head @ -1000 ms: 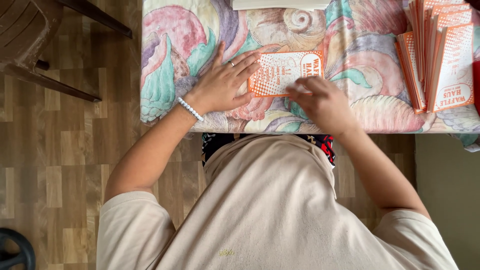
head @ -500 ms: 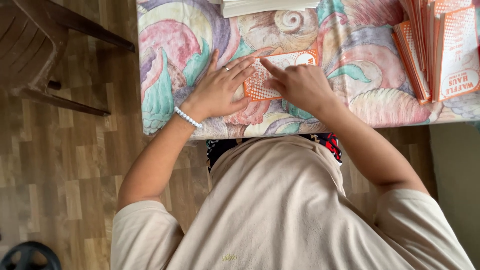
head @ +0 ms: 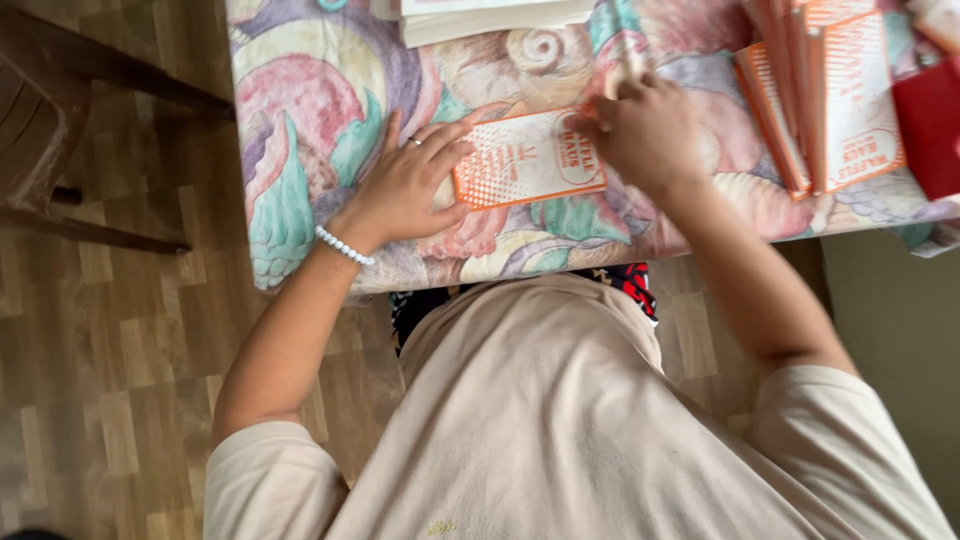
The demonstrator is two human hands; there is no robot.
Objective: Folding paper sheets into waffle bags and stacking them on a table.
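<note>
A flat orange-and-white printed paper bag (head: 528, 158) lies on a table covered by a pastel shell-patterned cloth (head: 300, 130). My left hand (head: 410, 185), with a ring and a white bead bracelet, lies flat with fingers spread, pressing on the bag's left end. My right hand (head: 645, 135) rests curled at the bag's right end, its fingers on the far right corner; what the fingertips pinch is hidden.
A stack of the same orange bags (head: 830, 100) stands at the right, with a red item (head: 932, 125) beside it. A pile of white sheets (head: 490, 18) lies at the far edge. A dark wooden chair (head: 60, 130) stands left on the wood floor.
My right hand has slid from the bag's near edge up along its right side to the far right corner. My left hand keeps pressing the left end.
</note>
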